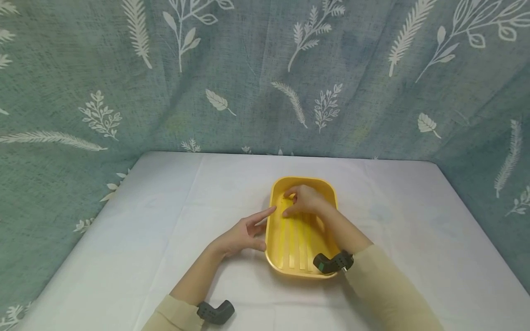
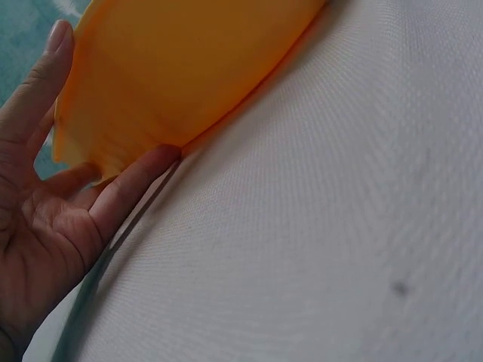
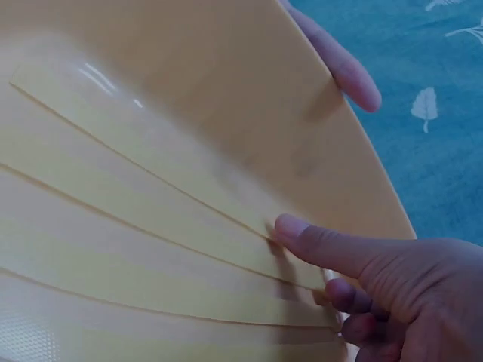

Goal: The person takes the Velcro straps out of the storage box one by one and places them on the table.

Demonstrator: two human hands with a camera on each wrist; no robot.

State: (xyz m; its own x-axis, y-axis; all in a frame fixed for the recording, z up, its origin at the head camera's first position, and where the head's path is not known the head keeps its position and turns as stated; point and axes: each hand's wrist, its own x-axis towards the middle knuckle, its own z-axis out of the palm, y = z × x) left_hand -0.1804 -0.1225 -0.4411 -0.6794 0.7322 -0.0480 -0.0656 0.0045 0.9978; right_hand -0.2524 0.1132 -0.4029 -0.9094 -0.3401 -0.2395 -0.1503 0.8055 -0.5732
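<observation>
A yellow plastic tray (image 1: 306, 181), oblong with rounded corners, sits on the white-covered table. Several flat yellow strips (image 1: 291, 243) run lengthwise along its bottom. My left hand (image 1: 242, 236) touches the tray's left side with spread fingers; the left wrist view shows fingertips against the outer wall (image 2: 196, 68). Inside the tray, toward its far end, is my right hand (image 1: 308, 200), thumb and forefinger apart. In the right wrist view its thumb (image 3: 317, 245) rests on a strip, while the other fingers are bent near the strips' ends, partly hidden.
White cloth (image 1: 198, 193) covers the table around the tray. A green-blue curtain (image 1: 248, 92) with white leaf prints hangs behind and at both sides. Each wrist carries a dark camera mount (image 1: 215, 312); the right one overlaps the tray's near right corner.
</observation>
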